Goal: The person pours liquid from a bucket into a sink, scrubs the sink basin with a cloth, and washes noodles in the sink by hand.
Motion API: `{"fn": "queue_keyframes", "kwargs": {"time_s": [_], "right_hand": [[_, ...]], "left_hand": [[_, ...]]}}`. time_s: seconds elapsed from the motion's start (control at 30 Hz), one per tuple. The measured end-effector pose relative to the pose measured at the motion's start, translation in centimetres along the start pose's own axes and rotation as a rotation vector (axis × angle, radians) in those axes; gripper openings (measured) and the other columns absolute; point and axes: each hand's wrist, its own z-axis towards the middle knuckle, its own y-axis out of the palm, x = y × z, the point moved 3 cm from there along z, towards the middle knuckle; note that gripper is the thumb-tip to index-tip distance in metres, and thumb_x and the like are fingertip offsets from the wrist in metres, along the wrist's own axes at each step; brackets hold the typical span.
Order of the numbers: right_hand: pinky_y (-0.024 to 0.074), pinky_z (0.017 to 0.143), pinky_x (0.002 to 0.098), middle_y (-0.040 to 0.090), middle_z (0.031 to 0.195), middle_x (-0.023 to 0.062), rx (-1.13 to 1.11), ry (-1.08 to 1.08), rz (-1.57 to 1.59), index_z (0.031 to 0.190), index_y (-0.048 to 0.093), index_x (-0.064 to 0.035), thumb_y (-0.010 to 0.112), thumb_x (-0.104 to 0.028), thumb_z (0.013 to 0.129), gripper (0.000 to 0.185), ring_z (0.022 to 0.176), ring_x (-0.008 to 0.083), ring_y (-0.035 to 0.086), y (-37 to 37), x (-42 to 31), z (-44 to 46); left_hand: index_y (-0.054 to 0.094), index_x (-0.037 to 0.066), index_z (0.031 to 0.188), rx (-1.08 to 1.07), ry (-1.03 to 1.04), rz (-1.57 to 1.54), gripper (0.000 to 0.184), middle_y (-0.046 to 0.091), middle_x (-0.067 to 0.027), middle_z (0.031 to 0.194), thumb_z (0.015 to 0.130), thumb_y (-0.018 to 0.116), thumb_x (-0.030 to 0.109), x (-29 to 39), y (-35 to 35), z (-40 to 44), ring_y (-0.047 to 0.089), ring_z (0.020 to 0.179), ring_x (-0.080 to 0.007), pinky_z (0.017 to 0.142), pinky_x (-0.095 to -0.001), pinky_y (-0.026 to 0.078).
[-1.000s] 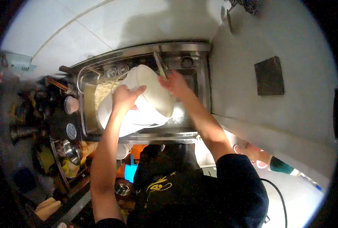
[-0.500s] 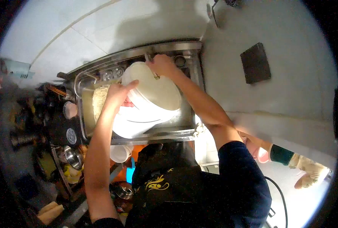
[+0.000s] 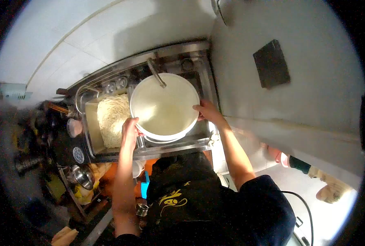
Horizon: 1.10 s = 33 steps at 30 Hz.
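A big white bucket point(image 3: 166, 110) stands in the right basin of the steel sink point(image 3: 178, 148), its round mouth facing up toward me. My left hand point(image 3: 131, 130) grips its rim at the lower left. On the right side of the same rim, my right hand point(image 3: 209, 113) is closed with the thumb over the edge. A curved metal faucet point(image 3: 156, 73) reaches over the bucket's mouth. Pale liquid or a bare bottom shows inside; I cannot tell which. In the left basin lies a heap of pale noodle-like strands point(image 3: 113, 119).
Left of the sink are a lidded pink-white tub point(image 3: 74, 128) and a dark counter. Steel bowls point(image 3: 82, 176) sit lower left, near a blue-handled item point(image 3: 144, 186). A dark square plate point(image 3: 272, 64) is on the right wall. A black cable point(image 3: 303, 201) runs at lower right.
The bucket has gone from tilted to nearly upright and shifted right. My right hand has left the faucet for the bucket's right rim. More of the pale strands shows.
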Motion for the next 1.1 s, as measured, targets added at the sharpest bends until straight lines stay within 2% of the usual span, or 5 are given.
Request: {"fn": "queue_keyframes", "kwargs": {"time_s": [0.3, 0.53, 0.67, 0.9, 1.1], "right_hand": [[0.0570, 0.062, 0.0355, 0.066, 0.095, 0.0186, 0.267, -0.169, -0.335, 0.119, 0.054, 0.0044, 0.056, -0.020, 0.088, 0.040, 0.077, 0.0225, 0.067, -1.3, -2.9, -0.4], [0.0534, 0.074, 0.0438, 0.069, 0.093, 0.0195, 0.207, -0.124, -0.409, 0.115, 0.063, -0.0035, 0.057, -0.025, 0.087, 0.036, 0.072, 0.0303, 0.069, -0.2, 0.8, -0.2], [0.0536, 0.072, 0.0424, 0.070, 0.091, 0.0176, 0.268, -0.043, -0.128, 0.113, 0.065, -0.0041, 0.056, -0.024, 0.087, 0.034, 0.077, 0.0293, 0.069, -1.6, -0.8, -1.2], [0.0535, 0.055, 0.0320, 0.069, 0.088, 0.0119, 0.191, -0.010, -0.477, 0.119, 0.060, 0.0007, 0.054, -0.016, 0.087, 0.036, 0.063, 0.0169, 0.062, -0.2, -0.9, -2.1], [0.0546, 0.067, 0.0386, 0.068, 0.094, 0.0171, 0.214, -0.178, -0.416, 0.122, 0.057, 0.0007, 0.055, -0.019, 0.089, 0.039, 0.077, 0.0241, 0.066, -0.5, -1.4, 0.3]], "left_hand": [[0.048, -0.002, 0.119, -0.019, -0.039, 0.066, 0.051, 0.060, -0.0173, 0.108, 0.080, 0.061, 0.028, -6.0, 0.9, 3.4, 0.066, 0.084, -0.0267, 0.065, -0.0361, 0.057], [0.047, 0.000, 0.121, 0.112, -0.034, -0.032, 0.046, 0.060, -0.0186, 0.107, 0.080, 0.056, 0.018, -8.1, -1.3, 1.7, 0.068, 0.095, -0.0296, 0.073, -0.0436, 0.062], [0.053, -0.003, 0.108, 0.029, -0.014, -0.016, 0.036, 0.059, -0.0158, 0.099, 0.080, 0.059, 0.019, -7.3, 2.7, 4.2, 0.064, 0.070, -0.0223, 0.051, -0.0342, 0.055], [0.050, -0.005, 0.123, 0.079, 0.017, -0.068, 0.046, 0.062, -0.0174, 0.107, 0.082, 0.059, 0.014, -6.8, 0.3, -0.2, 0.069, 0.081, -0.0249, 0.060, -0.0347, 0.063], [0.051, 0.002, 0.121, 0.058, 0.035, -0.133, 0.045, 0.062, -0.0112, 0.102, 0.078, 0.054, 0.015, -8.5, -1.2, 4.7, 0.064, 0.090, -0.0221, 0.070, -0.0373, 0.055]]}}
